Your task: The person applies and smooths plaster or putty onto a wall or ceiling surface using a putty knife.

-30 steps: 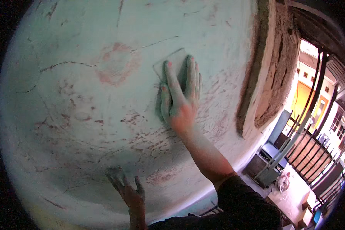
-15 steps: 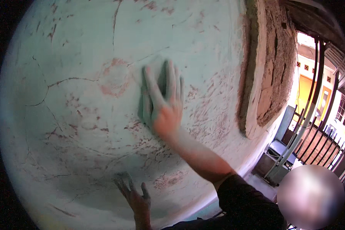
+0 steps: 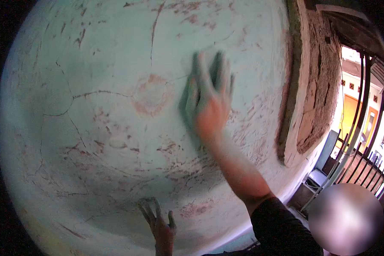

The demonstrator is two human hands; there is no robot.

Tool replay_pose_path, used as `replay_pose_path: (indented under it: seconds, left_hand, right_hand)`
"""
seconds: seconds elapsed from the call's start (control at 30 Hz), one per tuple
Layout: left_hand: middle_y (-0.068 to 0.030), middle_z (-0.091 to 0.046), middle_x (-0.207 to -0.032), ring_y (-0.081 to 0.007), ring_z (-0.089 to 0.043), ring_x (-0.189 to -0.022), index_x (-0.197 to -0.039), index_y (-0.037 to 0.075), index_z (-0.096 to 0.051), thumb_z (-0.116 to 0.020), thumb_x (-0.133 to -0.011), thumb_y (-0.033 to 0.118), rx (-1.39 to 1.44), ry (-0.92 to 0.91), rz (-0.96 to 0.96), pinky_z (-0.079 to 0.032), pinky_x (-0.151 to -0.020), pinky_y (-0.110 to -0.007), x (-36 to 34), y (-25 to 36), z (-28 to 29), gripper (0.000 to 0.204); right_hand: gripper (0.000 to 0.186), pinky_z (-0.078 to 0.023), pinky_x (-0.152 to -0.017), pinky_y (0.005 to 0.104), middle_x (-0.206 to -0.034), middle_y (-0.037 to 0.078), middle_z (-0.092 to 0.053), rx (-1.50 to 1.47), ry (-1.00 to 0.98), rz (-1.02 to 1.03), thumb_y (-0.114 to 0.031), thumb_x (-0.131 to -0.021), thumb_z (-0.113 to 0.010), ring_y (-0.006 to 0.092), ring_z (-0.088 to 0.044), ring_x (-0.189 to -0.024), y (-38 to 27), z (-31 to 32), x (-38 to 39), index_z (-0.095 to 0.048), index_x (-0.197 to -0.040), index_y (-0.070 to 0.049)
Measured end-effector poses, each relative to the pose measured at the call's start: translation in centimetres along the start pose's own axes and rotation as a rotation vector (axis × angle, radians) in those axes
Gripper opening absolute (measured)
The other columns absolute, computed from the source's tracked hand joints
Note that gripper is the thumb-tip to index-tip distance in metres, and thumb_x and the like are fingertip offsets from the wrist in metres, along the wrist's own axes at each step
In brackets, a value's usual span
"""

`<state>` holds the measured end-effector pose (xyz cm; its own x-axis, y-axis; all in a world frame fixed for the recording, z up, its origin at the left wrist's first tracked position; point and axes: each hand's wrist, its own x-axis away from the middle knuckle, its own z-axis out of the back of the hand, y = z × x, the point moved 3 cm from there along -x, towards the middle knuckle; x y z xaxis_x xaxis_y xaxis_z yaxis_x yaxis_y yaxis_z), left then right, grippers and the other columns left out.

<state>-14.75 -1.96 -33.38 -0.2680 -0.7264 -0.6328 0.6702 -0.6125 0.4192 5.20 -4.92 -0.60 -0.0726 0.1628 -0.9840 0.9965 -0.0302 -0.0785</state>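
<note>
A pale green plastered wall, with cracks and reddish-brown worn patches, fills most of the view. My right hand lies against it right of centre, fingers pointing up and spread, thumb side to the left. The fingers look paler than the back of the hand, and nothing shows in them. Just left of that hand is a round reddish patch. Lower down, my left hand is raised at the wall with fingers apart, holding nothing visible. Whether its fingertips touch the surface is unclear.
To the right, a raised plaster edge borders a rough brown recess. Beyond the wall's end stand dark metal bars and a yellow door. A blurred round area covers the lower right.
My right hand has slid upward on the wall, level with the round patch. The whole view has shifted, moving the wall rightward in the picture. My left hand stays low, fingers still apart.
</note>
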Motion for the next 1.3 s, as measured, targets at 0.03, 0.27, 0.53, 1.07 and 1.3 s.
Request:
replay_pose_path:
  seconds: [0.03,0.27,0.53,1.07,1.3]
  left_hand:
    - [-0.0337,-0.016,-0.158,-0.0572,-0.01,-0.146,-0.153,0.001,-0.032,-0.068,-0.091,0.022,0.008,-0.021,0.032,-0.021,-0.117,-0.063,0.0,0.0,-0.1,0.075]
    - [-0.0334,-0.014,-0.159,-0.0578,-0.008,-0.146,-0.153,0.0,-0.033,-0.066,-0.093,0.025,0.069,-0.016,0.056,-0.02,-0.117,-0.065,0.2,-0.1,-0.6,0.073]
    - [-0.036,-0.015,-0.158,-0.0583,-0.009,-0.146,-0.152,-0.001,-0.033,-0.065,-0.093,0.029,0.033,-0.002,0.019,-0.019,-0.117,-0.064,0.1,0.1,-1.0,0.074]
    - [-0.0319,-0.017,-0.16,-0.0553,-0.012,-0.147,-0.158,0.006,-0.024,-0.069,-0.092,0.021,0.031,0.155,-0.087,-0.02,-0.119,-0.062,0.1,1.2,-0.3,0.081]
    - [-0.0338,-0.015,-0.159,-0.0557,-0.012,-0.146,-0.158,0.008,-0.024,-0.069,-0.091,0.021,0.048,0.099,-0.024,-0.022,-0.118,-0.062,0.0,1.1,-0.3,0.082]
  right_hand:
    - [0.048,-0.029,-0.115,0.0556,-0.151,0.033,-0.036,-0.044,0.099,0.059,-0.017,-0.097,-0.056,0.0475,-0.04,-0.138,1.0,-0.8,-1.8,-0.054,-0.145,-0.019]
    - [0.051,-0.027,-0.116,0.057,-0.153,0.029,-0.036,-0.02,-0.002,0.152,-0.018,-0.096,-0.057,0.0464,-0.037,-0.141,1.0,-1.8,0.3,-0.052,-0.147,-0.021]
    - [0.044,-0.032,-0.115,0.0506,-0.147,0.026,-0.047,-0.034,0.176,0.216,-0.024,-0.098,-0.058,0.0405,-0.043,-0.139,2.1,-2.1,-11.1,-0.058,-0.142,-0.023]
    - [0.047,-0.031,-0.116,0.0464,-0.151,0.025,-0.043,-0.017,0.148,0.178,-0.035,-0.1,-0.056,0.0397,-0.041,-0.141,5.6,-1.7,-14.3,-0.055,-0.144,-0.019]
    - [0.05,-0.03,-0.116,0.05,-0.148,0.029,-0.044,0.007,0.117,0.218,-0.038,-0.1,-0.053,0.0411,-0.039,-0.141,7.1,-0.3,-11.7,-0.053,-0.145,-0.014]
